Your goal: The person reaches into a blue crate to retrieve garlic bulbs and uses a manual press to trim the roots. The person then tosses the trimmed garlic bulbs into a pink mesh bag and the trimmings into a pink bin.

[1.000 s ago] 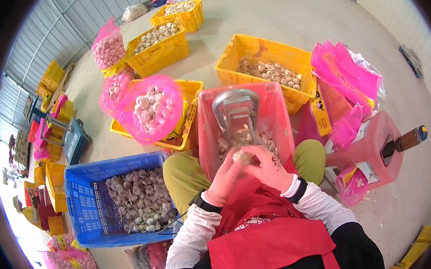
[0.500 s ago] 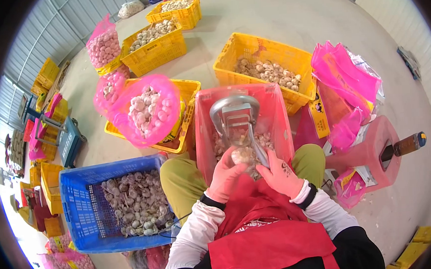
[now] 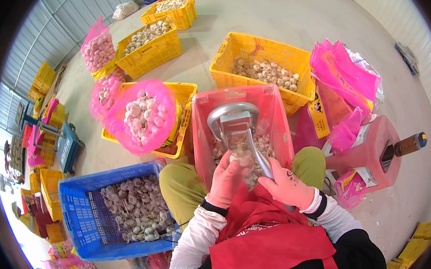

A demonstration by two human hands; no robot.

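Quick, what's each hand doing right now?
Left hand: closed on a garlic bulb, partly hidden by the fingers.
Right hand: closed around a metal handle.

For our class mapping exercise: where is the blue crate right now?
In the head view, the blue crate lies at lower left, beside the person's left knee.

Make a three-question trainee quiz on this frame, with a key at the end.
1. Multiple choice: which hand grips the metal handle? A) left B) right C) neither
2. True or false: the blue crate stands to the right of the red crate.
3. Fill in: the left hand holds ____ in its fingers.

Key: 1. B, the right hand. 2. False; it stands to the left. 3. Garlic.
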